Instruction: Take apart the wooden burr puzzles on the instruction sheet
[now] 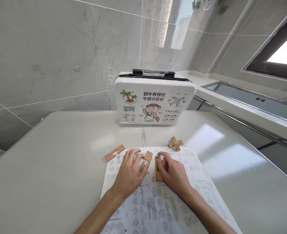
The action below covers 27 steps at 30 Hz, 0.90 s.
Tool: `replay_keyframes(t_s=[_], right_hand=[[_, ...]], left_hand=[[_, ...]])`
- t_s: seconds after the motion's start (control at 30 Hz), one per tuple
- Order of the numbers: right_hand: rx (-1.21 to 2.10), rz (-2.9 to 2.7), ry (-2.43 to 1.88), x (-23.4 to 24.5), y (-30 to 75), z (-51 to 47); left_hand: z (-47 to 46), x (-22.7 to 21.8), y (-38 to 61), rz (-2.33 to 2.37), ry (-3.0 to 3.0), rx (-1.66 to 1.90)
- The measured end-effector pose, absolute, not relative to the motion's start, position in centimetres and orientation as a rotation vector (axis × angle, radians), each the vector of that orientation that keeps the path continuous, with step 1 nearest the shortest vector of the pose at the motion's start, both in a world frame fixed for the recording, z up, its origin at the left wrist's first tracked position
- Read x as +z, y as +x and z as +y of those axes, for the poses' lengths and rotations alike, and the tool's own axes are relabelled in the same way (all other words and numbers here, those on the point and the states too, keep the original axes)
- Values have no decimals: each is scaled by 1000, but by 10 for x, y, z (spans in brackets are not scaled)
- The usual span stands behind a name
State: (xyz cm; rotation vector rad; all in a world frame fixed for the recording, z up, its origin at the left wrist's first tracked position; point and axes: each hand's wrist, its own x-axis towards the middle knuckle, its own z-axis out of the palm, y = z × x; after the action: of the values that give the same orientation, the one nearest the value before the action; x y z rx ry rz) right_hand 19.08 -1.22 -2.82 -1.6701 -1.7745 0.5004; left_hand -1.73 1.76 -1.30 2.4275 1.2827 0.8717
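Wood pcs [146, 160] in hands [129, 172], over instr sheet [158, 208]

The left wooden bar [146, 161] is a short, light-brown block that seems notched along one side. Its lower end is pinched in the fingertips of the left grip [130, 172], and its upper end tilts up and to the right, away from the palm. The right wooden bar [158, 169], of the same wood, lies lengthwise just left of the right grip [172, 172], whose fingertips hold its upper end. Both bars sit between the grips, near each other.
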Motion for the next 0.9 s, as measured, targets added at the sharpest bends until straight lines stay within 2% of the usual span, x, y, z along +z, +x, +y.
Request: replay_keyframes(t_s=[0.23,0.9], right_hand=[[600,-1985,-1475,-17,187,-15],[518,-2023,-1500,-23,186,-15]], left_hand=[[13,-8,-16,964,2526,731],[9,-8,-11,1026,2523,774]])
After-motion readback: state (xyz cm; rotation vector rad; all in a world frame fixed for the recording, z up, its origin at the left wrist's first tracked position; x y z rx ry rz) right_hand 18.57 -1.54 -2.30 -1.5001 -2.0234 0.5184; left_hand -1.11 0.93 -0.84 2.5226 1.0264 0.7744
